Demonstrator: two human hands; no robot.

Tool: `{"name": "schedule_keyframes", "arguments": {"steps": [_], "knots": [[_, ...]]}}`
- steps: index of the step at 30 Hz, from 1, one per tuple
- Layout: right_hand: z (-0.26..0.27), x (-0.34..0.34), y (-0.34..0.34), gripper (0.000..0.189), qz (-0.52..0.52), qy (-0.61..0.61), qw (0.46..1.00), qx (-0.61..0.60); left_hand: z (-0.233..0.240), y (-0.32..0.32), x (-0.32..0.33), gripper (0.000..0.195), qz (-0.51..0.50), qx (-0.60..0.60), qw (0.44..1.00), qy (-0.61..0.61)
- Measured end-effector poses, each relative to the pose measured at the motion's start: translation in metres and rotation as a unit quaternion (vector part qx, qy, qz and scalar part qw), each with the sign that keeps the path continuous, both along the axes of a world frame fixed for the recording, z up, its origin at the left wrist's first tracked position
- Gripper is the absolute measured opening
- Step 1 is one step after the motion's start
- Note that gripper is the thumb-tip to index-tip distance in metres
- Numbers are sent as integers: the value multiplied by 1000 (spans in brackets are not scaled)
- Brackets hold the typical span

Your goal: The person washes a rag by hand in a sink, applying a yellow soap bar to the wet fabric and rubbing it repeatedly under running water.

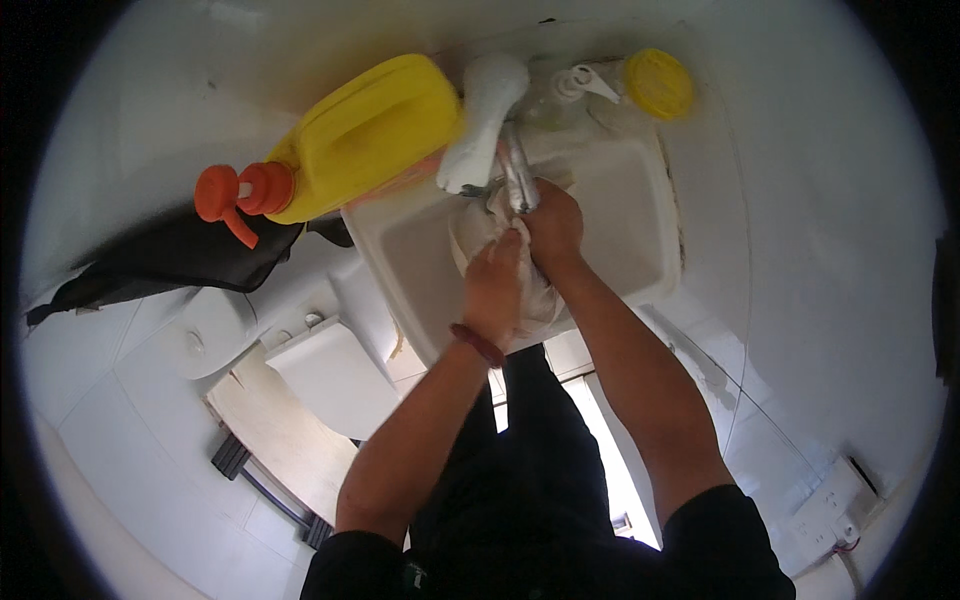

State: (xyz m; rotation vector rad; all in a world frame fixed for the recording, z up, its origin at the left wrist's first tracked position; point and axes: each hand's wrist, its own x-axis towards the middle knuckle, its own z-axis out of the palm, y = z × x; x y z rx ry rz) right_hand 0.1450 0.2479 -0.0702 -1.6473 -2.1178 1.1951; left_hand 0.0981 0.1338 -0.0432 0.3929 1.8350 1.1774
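Note:
A pale wet cloth (pixel 538 304) is bunched in both hands over the white washbasin (pixel 626 217). My left hand (pixel 493 281), with a dark red band at the wrist, grips it from the left. Just under the spout of the metal faucet (pixel 519 176), my right hand (pixel 553 225) holds the cloth's upper part. Part of the cloth hangs down inside the basin, and the fingertips are partly hidden in its folds.
A yellow jug (pixel 367 139) with an orange pump (pixel 219 195) lies along the basin's back left. Behind the faucet are a white bottle (pixel 491 90), a white hook-shaped piece (pixel 589 81) and a yellow lid (pixel 660 84). Black fabric (pixel 187 255) hangs left, above a toilet (pixel 334 375).

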Motion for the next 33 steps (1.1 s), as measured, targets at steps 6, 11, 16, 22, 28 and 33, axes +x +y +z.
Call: {"name": "schedule_keyframes", "arguments": {"steps": [6, 11, 16, 22, 28, 33], "knots": [[2, 76, 4, 37, -182, 273, 885, -330, 8, -29, -32, 43, 237, 78, 877, -411], [9, 30, -62, 48, 7, 178, 984, -29, -17, -22, -8, 39, 137, -31, 990, 34], [1, 14, -52, 45, -113, 203, 949, -213, 7, 8, 11, 34, 124, -88, 979, 132], [5, 25, -54, 39, 52, 14, 998, -24, -10, 15, 2, 32, 148, -93, 974, 145], [9, 23, -73, 37, 38, 85, 989, 115, -10, 28, -28, 32, 116, -42, 986, 116], [5, 24, -42, 38, 41, 19, 996, 72, 7, 16, 5, 34, 139, -79, 985, 61]]}}
